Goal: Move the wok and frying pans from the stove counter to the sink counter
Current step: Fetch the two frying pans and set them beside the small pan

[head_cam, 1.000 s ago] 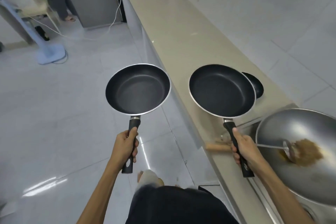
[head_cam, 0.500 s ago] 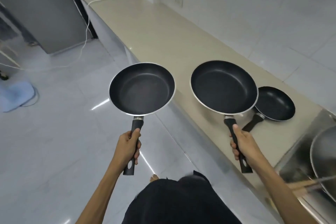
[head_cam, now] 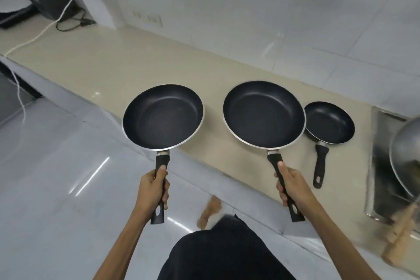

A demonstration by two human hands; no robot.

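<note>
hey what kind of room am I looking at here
Most likely a home kitchen. A long beige counter runs along a white tiled wall, a small frying pan rests on it, and a metal wok sits at the right edge.

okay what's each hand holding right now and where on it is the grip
The left hand holds a frying pan by its black handle, about midway along. The right hand holds the larger frying pan the same way.

You've black pans (head_cam: pixel 162 116) (head_cam: pixel 263 113) with silver rims above your fingers, beige counter (head_cam: pixel 127 68), grey wok (head_cam: pixel 406 157).
</note>
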